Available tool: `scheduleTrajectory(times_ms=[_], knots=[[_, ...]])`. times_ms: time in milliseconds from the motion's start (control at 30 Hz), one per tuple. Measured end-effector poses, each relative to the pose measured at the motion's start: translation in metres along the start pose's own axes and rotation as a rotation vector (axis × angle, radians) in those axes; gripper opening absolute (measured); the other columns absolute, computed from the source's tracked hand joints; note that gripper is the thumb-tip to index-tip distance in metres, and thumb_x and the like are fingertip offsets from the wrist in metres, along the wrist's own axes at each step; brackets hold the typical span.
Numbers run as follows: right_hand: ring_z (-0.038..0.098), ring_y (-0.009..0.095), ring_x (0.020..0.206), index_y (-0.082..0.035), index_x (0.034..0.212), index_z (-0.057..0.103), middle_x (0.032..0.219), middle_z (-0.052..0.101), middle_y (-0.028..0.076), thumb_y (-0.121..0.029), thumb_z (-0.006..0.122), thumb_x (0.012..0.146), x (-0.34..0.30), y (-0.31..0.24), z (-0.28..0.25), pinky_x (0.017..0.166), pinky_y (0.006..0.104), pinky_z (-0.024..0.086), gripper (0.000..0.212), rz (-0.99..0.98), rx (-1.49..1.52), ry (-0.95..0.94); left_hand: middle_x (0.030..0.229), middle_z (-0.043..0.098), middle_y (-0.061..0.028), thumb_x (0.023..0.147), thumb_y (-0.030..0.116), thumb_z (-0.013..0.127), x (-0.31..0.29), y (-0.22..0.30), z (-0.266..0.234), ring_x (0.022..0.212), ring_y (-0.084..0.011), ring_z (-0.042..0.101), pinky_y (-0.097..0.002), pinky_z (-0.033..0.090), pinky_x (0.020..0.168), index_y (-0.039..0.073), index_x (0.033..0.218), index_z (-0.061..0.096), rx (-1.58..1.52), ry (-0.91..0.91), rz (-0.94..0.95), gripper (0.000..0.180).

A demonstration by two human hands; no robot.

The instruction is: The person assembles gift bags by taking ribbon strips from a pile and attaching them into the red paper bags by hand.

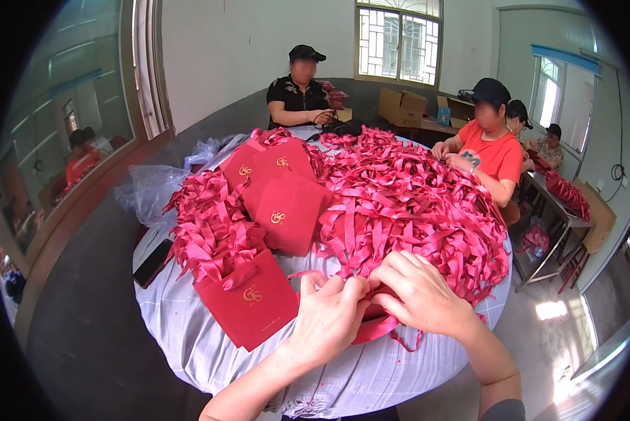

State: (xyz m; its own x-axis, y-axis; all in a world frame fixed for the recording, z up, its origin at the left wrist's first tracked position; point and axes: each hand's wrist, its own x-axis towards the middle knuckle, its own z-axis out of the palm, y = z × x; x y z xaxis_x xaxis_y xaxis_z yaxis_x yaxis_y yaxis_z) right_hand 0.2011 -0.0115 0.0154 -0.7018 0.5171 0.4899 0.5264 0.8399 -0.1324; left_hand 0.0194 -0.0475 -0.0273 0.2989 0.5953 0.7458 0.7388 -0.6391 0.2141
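Near the front edge of the round table, my left hand point(327, 314) and my right hand point(424, 295) meet with fingers closed in a pinch. Between and under them shows a red ribbon point(377, 328); the fingertips hide exactly how it is gripped, and whether a bag is attached to it. Left of my left hand lies a red paper gift bag point(250, 298) with a gold emblem and ribbon handles. Just beyond my hands spreads a big heap of red ribbons point(406, 203).
More red bags point(290, 214) lie behind, beside ribbon handles point(210, 228). A dark phone point(153, 263) rests on the pale tablecloth point(189, 330), with clear plastic point(157, 189) behind. Across sits a person in black point(295, 98); at right, one in orange point(494, 151) handles ribbon.
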Motion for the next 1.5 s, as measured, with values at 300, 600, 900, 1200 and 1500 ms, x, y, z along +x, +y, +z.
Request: scheduleTrajectory(times_ms=[300,600,900,1200,1500], knots=[[0.049,0.028,0.092,-0.002,0.086,0.063,0.095,0.047,0.013,-0.015,0.068,0.077,-0.001,0.011,0.004,0.081,0.0368,0.042,0.017,-0.014,0.081,-0.111,0.089,0.064,0.0011,0.072,0.006,0.071,-0.002,0.002,0.001,0.076,-0.0169,0.057,-0.039,0.036,0.075,0.006,0.093,0.054,0.018,0.009,0.006,0.028],[0.05,0.022,0.097,-0.004,0.098,0.066,0.099,0.048,0.011,-0.03,0.057,0.092,0.024,0.048,-0.003,0.088,0.0325,0.041,0.028,0.091,0.55,-0.545,0.087,0.063,0.0006,0.071,0.007,0.074,-0.002,0.002,-0.001,0.077,-0.0181,0.058,-0.0383,0.035,0.074,0.006,0.094,0.053,-0.014,-0.027,0.021,0.031],[0.049,0.018,0.096,-0.005,0.093,0.07,0.09,0.055,0.005,-0.025,0.063,0.088,0.055,0.059,-0.004,0.087,0.031,0.038,0.022,0.094,0.571,-0.93,0.077,0.06,0.0,0.071,0.008,0.074,-0.002,0.009,-0.005,0.069,-0.019,0.054,-0.0379,0.036,0.075,0.007,0.093,0.056,0.003,-0.045,0.062,0.029],[0.049,0.015,0.093,-0.005,0.089,0.069,0.092,0.051,0.003,-0.018,0.066,0.084,0.04,0.054,0.008,0.084,0.0275,0.039,0.014,0.187,0.721,-0.65,0.081,0.063,-0.0002,0.072,0.005,0.072,-0.001,0.001,-0.005,0.071,-0.0192,0.056,-0.0379,0.036,0.078,0.008,0.091,0.057,-0.028,-0.049,0.045,0.025],[0.053,0.012,0.093,-0.001,0.087,0.068,0.094,0.057,0.006,-0.019,0.067,0.086,0.022,0.055,0.024,0.083,0.0263,0.043,0.018,0.246,1.063,-0.17,0.079,0.063,-0.0005,0.073,0.004,0.071,0.002,0.004,-0.005,0.07,-0.0181,0.055,-0.0354,0.034,0.077,0.007,0.089,0.058,-0.035,-0.08,0.015,0.021]])
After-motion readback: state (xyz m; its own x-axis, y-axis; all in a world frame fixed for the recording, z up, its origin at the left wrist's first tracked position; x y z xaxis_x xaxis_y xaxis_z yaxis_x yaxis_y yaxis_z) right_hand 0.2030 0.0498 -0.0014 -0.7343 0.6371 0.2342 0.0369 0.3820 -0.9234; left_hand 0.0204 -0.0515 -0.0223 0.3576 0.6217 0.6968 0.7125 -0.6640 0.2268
